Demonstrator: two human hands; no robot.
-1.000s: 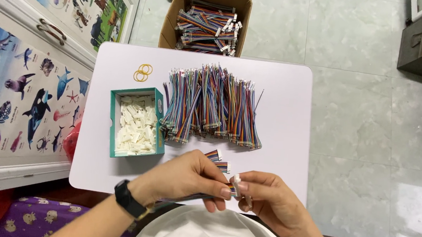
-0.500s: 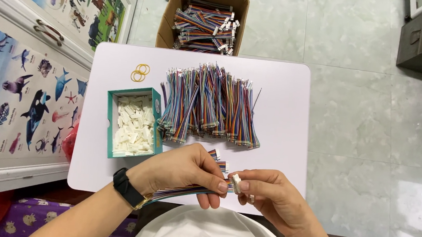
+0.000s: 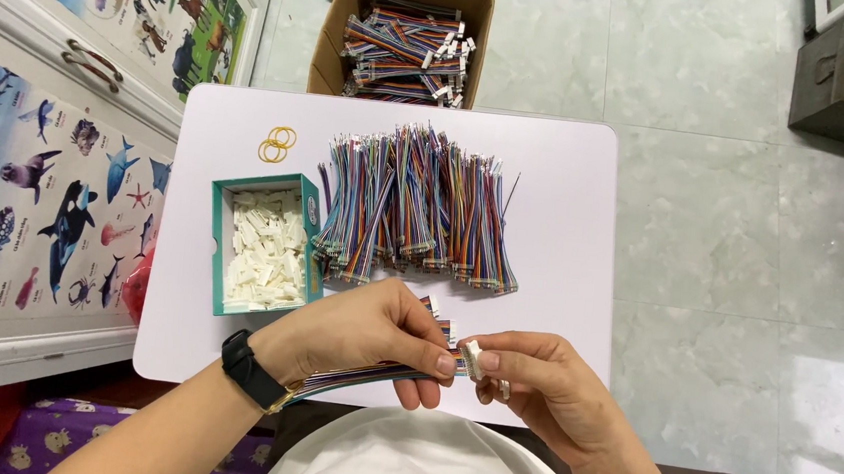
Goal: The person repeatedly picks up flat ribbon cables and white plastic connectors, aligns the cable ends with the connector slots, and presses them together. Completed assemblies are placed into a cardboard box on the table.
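My left hand (image 3: 364, 335) grips a bundle of multicoloured ribbon wires (image 3: 361, 375) that runs back under my palm toward my wrist. My right hand (image 3: 541, 382) pinches a small white plastic connector (image 3: 474, 358) against the wire ends held at my left fingertips. Both hands meet over the near edge of a white table (image 3: 563, 228). A large pile of the same coloured wire pieces (image 3: 414, 211) lies in the middle of the table. To its left stands a teal box (image 3: 216, 251) filled with white connectors (image 3: 262, 250).
Yellow rubber bands (image 3: 277, 142) lie at the table's far left. A cardboard box (image 3: 334, 19) of finished wire bundles stands on the tiled floor behind the table. A cabinet with animal posters (image 3: 56, 168) is on the left. A white round object (image 3: 424, 468) sits in my lap.
My left hand has slid slightly left and my right hand has brought the connector up to the wire ends; the hands are now joined at the fingertips.
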